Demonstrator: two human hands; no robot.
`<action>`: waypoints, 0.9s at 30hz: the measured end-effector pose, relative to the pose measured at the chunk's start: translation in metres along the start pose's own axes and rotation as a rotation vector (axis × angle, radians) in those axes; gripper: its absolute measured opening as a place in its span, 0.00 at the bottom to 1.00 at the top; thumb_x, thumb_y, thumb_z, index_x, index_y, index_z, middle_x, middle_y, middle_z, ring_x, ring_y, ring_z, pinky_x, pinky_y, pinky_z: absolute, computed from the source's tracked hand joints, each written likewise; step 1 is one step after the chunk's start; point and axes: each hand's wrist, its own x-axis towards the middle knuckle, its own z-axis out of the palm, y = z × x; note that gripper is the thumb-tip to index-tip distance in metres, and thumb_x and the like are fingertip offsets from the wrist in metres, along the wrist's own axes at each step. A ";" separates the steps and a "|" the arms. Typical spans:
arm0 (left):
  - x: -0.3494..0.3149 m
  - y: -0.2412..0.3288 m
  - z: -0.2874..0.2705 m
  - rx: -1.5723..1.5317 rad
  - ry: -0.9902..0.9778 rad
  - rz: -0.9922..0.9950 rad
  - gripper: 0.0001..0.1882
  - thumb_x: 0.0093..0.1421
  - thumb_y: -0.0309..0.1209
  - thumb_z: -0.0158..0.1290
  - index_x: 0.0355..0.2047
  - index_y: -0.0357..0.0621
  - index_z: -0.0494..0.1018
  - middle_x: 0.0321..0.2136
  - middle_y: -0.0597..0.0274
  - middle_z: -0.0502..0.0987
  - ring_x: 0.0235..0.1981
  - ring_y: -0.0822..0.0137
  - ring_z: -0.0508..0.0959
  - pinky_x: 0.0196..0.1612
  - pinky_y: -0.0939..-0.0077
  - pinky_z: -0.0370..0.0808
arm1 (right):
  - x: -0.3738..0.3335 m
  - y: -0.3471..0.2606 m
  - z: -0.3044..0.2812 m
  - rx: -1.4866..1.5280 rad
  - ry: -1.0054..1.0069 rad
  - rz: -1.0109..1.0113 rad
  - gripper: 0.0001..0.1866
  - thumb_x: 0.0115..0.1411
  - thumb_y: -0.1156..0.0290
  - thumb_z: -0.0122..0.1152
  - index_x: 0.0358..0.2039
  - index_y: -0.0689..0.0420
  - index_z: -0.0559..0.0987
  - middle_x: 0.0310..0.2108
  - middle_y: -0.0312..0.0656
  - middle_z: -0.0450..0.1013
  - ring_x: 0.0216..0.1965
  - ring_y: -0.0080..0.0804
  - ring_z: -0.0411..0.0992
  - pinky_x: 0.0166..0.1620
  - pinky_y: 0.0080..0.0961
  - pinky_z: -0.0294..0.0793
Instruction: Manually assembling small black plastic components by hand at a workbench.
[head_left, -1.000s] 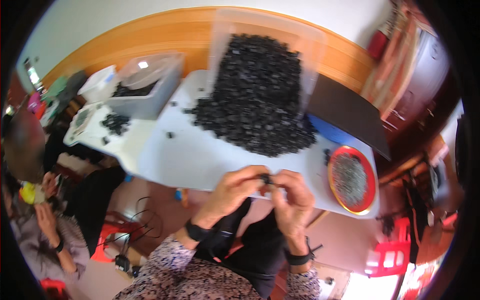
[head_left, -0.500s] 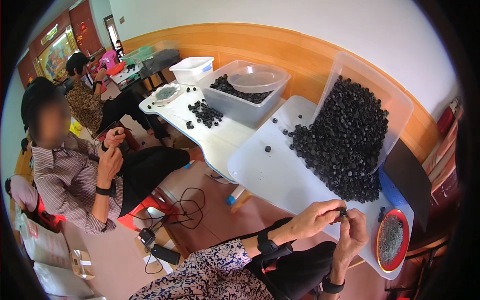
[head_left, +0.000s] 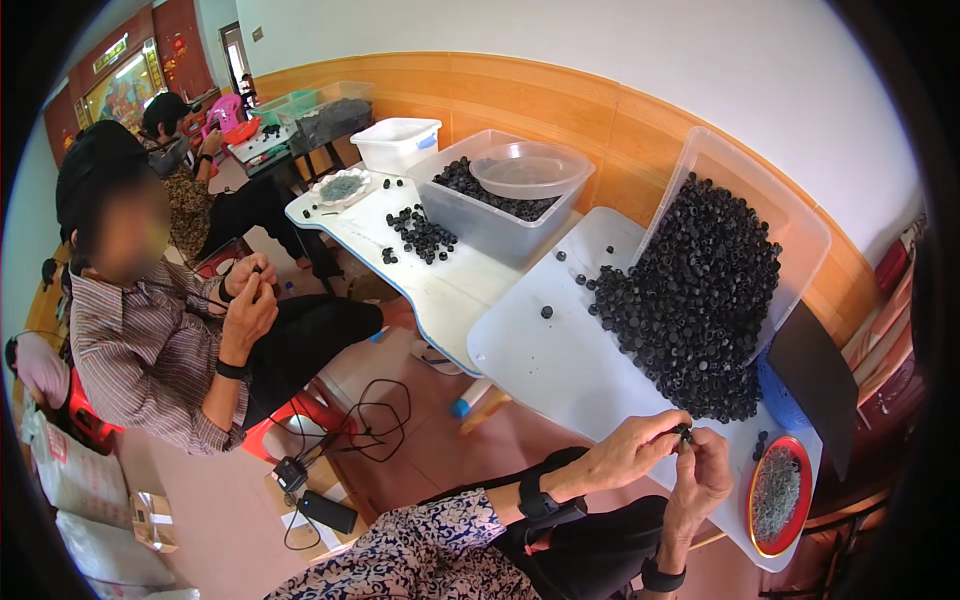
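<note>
Over the near edge of the white table [head_left: 540,375], my left hand [head_left: 640,446] and my right hand [head_left: 703,472] meet fingertip to fingertip. Both are closed on one small black cap [head_left: 684,433], mostly hidden by the fingers. Just beyond them spreads a big heap of small black caps [head_left: 690,290], spilling from a clear plastic bin [head_left: 808,215] tipped on its side. Beside my right hand lies a red oval tray [head_left: 752,500] with a gold rim. It holds many tiny greyish, thin pieces [head_left: 777,492], too small to make out.
A blue basket [head_left: 785,395] and a dark flat sheet [head_left: 815,375] stand right of the heap. Leftward are a clear bin of caps [head_left: 490,220], a white tub [head_left: 397,145] and loose caps [head_left: 420,235]. A co-worker [head_left: 150,330] sits left. Black cables [head_left: 375,420] lie below.
The view has shifted slightly, so the table and bins sit a little lower and most things farther right. My hands stay together on the black cap. The co-worker's hands have come closer together.
</note>
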 end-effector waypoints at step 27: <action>-0.002 0.011 0.002 0.180 0.018 0.038 0.16 0.66 0.31 0.46 0.49 0.32 0.68 0.34 0.61 0.75 0.35 0.75 0.73 0.41 0.81 0.71 | -0.005 0.001 -0.005 0.154 0.016 0.006 0.13 0.50 0.89 0.61 0.36 0.64 0.78 0.36 0.40 0.73 0.37 0.24 0.70 0.44 0.20 0.70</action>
